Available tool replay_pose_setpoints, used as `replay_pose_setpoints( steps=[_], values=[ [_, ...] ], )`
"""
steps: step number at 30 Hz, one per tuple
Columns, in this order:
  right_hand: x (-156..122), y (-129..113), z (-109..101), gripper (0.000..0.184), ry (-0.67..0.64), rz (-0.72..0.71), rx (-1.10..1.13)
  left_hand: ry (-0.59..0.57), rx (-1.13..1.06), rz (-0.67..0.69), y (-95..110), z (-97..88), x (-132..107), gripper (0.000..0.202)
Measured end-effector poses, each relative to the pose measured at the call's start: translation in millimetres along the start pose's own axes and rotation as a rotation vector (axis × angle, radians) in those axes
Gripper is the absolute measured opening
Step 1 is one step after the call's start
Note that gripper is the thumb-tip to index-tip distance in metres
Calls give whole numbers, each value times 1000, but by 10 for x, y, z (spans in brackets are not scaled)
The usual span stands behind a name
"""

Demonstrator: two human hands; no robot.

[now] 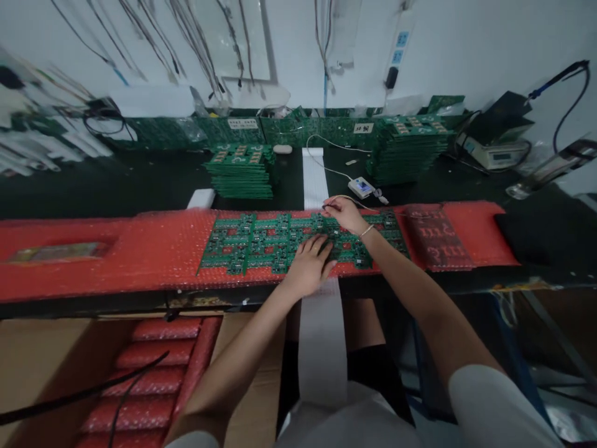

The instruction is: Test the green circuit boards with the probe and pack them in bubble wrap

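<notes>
Green circuit boards [270, 240], packed with small components, lie side by side in a row on red bubble wrap [158, 230]. My left hand [310, 264] rests palm down over the near middle of the boards, fingers stretched out and nothing held. Just beyond it, my right hand [345, 214] pinches a small dark plug [326, 206] above the boards' far edge. A thin pale cable loops over that hand. Whether the plug touches a board I cannot tell. Behind the right hand sits a small white meter [361, 187] with a lit screen and a cable.
Stacks of green boards stand at the back left [240, 174] and back right [408, 149]. A red-wrapped package [433, 236] lies right of the row. Below the bench's left front is a cardboard box [46, 354] with red bubble-wrapped bundles [149, 354]. Cables hang from the wall.
</notes>
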State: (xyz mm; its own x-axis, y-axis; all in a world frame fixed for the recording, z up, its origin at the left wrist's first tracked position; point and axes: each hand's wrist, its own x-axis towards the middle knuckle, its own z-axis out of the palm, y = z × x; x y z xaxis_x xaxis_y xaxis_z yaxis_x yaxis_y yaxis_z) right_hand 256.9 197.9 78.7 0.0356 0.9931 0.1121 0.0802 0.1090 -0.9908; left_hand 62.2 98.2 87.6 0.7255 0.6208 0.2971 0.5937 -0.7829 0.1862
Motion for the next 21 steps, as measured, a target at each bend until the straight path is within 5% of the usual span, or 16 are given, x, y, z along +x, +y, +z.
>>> replay_pose_setpoints(
  steps=[2, 8, 14, 21],
  values=[
    [49, -2, 72, 2, -45, -20, -168, 8, -43, 11, 52, -64, -242, 41],
    [63, -67, 171, 10, -103, -253, -840, 43, -188, 14, 231, -133, -733, 30],
    [65, -95, 216, 14, -150, -270, -999, 111, -183, -15, 282, 31, -1038, 22],
    [83, -90, 215, 17, -187, -295, -1103, 80, -148, 15, 287, 222, -1322, 40]
  ],
)
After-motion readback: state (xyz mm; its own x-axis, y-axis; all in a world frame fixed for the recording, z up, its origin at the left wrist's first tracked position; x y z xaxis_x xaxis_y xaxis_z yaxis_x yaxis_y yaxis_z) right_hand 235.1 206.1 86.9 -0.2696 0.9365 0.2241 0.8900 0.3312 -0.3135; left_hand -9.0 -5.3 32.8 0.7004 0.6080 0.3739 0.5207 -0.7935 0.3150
